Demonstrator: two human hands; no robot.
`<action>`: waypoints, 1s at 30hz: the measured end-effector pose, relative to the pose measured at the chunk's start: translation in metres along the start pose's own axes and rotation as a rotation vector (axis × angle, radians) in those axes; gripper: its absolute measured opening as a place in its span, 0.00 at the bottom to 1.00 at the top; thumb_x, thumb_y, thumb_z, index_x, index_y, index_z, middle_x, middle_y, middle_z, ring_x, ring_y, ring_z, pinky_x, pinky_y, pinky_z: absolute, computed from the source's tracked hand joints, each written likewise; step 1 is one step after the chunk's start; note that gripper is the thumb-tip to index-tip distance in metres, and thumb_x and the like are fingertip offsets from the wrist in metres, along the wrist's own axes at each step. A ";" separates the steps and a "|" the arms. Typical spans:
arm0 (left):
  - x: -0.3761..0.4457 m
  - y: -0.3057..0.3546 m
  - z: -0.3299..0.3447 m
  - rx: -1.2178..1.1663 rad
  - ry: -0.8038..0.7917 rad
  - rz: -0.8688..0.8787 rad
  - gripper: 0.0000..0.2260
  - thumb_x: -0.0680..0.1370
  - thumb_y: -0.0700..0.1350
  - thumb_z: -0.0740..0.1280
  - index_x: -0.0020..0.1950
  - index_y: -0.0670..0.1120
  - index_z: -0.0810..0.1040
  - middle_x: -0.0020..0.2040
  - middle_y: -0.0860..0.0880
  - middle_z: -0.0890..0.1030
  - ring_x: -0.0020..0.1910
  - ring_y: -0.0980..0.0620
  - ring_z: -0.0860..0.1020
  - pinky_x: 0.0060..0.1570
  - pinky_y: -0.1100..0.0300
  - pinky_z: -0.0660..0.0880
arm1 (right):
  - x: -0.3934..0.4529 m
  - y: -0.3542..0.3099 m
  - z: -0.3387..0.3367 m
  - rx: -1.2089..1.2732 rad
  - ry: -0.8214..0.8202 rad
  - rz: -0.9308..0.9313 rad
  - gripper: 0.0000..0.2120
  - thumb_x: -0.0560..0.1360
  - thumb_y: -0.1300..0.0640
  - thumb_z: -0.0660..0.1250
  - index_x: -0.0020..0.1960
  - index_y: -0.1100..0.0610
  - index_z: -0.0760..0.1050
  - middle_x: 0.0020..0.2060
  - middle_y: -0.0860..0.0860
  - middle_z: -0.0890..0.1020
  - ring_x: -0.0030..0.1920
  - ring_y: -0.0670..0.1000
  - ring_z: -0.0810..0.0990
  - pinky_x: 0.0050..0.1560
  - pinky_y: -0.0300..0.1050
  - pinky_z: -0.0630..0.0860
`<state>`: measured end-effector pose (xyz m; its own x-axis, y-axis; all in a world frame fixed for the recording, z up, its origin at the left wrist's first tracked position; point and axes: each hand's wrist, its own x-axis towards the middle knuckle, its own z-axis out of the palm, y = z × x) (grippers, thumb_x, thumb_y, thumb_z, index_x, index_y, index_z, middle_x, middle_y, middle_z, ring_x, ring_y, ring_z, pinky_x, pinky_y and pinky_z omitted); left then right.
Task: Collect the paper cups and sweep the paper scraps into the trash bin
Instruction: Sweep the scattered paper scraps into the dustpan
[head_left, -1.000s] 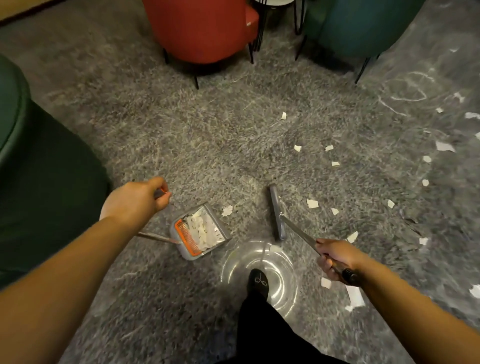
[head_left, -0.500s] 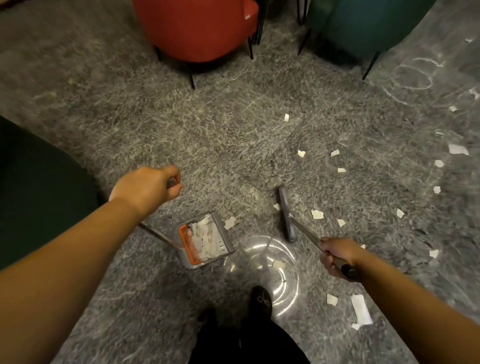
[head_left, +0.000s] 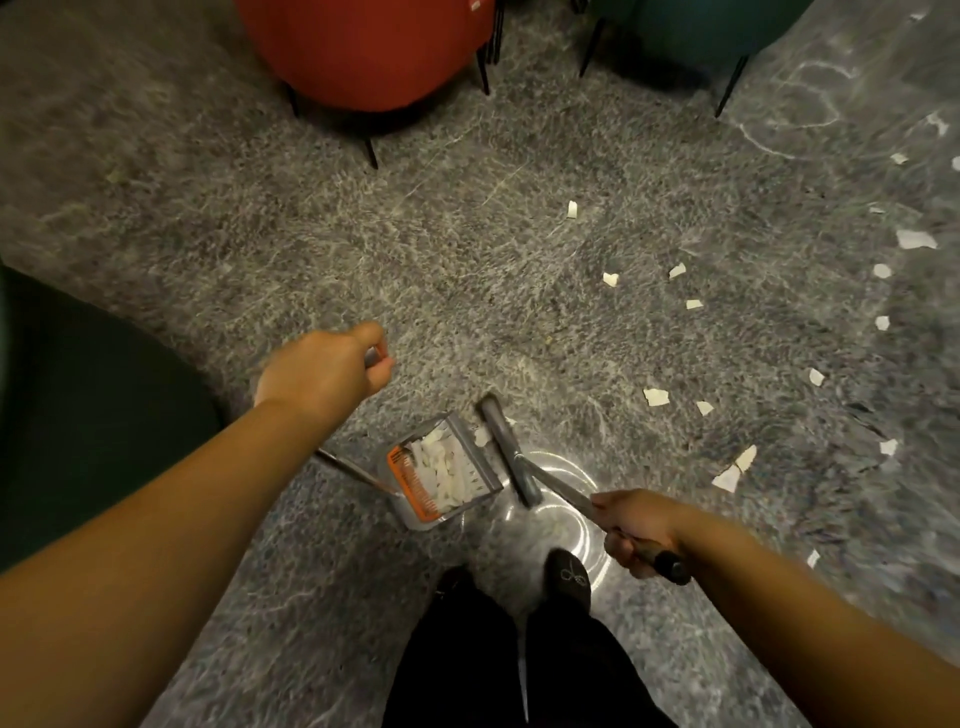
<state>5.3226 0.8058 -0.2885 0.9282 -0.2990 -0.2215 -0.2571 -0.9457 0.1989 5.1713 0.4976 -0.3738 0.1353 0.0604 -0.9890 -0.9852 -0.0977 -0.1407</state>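
While our left hand grips the top of the dustpan's long handle, the dustpan sits on the grey carpet holding a heap of white paper scraps. Our right hand is wrapped round the broom handle, the broom head lying just beside the pan's open mouth. More scraps lie scattered on the carpet to our right, well apart from the pan.

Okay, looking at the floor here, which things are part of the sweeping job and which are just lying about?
Job:
- grey long-handled dustpan holding white scraps
- grey broom head
- loose white paper scraps
- left hand
- right hand

Lying about:
- red round chair
- teal chair
- grey carpet
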 end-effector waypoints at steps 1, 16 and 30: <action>0.000 -0.002 0.001 -0.005 0.011 0.009 0.07 0.79 0.52 0.65 0.52 0.49 0.74 0.42 0.44 0.81 0.38 0.41 0.77 0.35 0.49 0.76 | -0.003 0.002 0.010 -0.002 -0.023 0.011 0.09 0.82 0.58 0.52 0.53 0.50 0.70 0.19 0.49 0.68 0.17 0.44 0.64 0.22 0.29 0.61; -0.009 -0.034 0.001 -0.024 0.038 0.083 0.06 0.79 0.52 0.64 0.50 0.51 0.73 0.34 0.50 0.75 0.32 0.45 0.74 0.29 0.58 0.65 | -0.064 0.009 0.064 0.201 -0.034 -0.034 0.17 0.82 0.61 0.51 0.69 0.50 0.67 0.21 0.50 0.68 0.15 0.44 0.64 0.16 0.29 0.58; 0.014 -0.043 -0.006 0.001 -0.020 0.116 0.06 0.79 0.53 0.64 0.50 0.51 0.73 0.40 0.46 0.82 0.35 0.44 0.76 0.31 0.55 0.72 | 0.001 -0.016 0.055 0.158 0.105 -0.059 0.13 0.81 0.60 0.53 0.63 0.54 0.68 0.20 0.51 0.68 0.17 0.45 0.65 0.22 0.30 0.63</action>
<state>5.3484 0.8430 -0.2950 0.8868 -0.4086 -0.2160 -0.3624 -0.9048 0.2236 5.1819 0.5540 -0.3697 0.1958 -0.0432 -0.9797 -0.9783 0.0602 -0.1982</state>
